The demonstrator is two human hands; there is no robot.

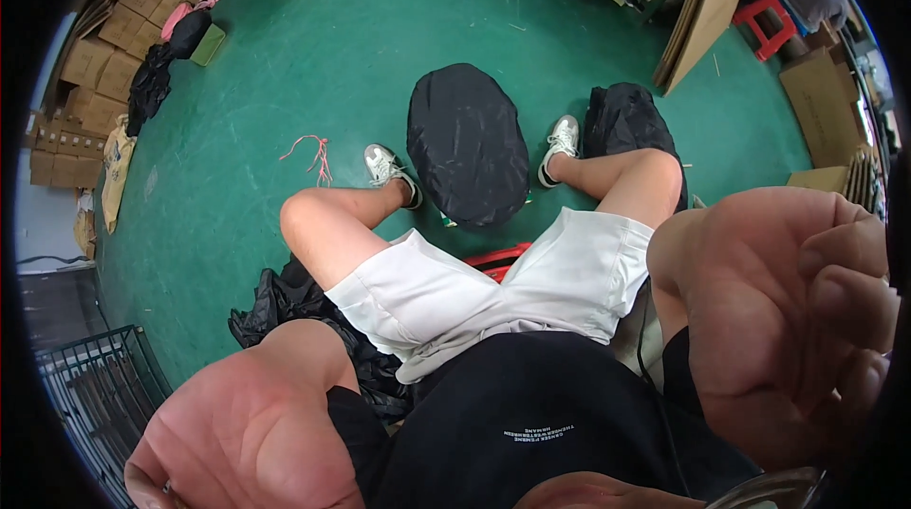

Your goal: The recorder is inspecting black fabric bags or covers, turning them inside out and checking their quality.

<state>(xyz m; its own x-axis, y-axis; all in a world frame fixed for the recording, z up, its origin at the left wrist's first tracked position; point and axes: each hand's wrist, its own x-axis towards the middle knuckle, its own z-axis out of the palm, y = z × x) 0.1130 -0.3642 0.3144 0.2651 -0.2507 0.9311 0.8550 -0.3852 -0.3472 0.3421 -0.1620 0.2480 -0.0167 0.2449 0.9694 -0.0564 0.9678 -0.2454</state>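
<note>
Both my hands are raised close to the camera, palms showing. My left hand (251, 433) fills the lower left corner. Its palm is spread and appears bare, and the picture's edge cuts off most of its fingers. At the right rim is my right hand (778, 319), its fingers loosely bent and a little apart, with nothing visible in the palm. Neither hand touches the black plastic-covered oval bundle (468, 144), which stands on the floor between my feet. Another black plastic-wrapped bundle (626, 118) lies beside my right foot.
Crumpled black plastic (285, 305) lies by my left thigh. A pink string (321, 158) is on the green floor (332, 54). Cardboard boxes (128, 25) are stacked far left. Flat cardboard sheets (702, 11) and a red stool (767, 27) stand at the far right.
</note>
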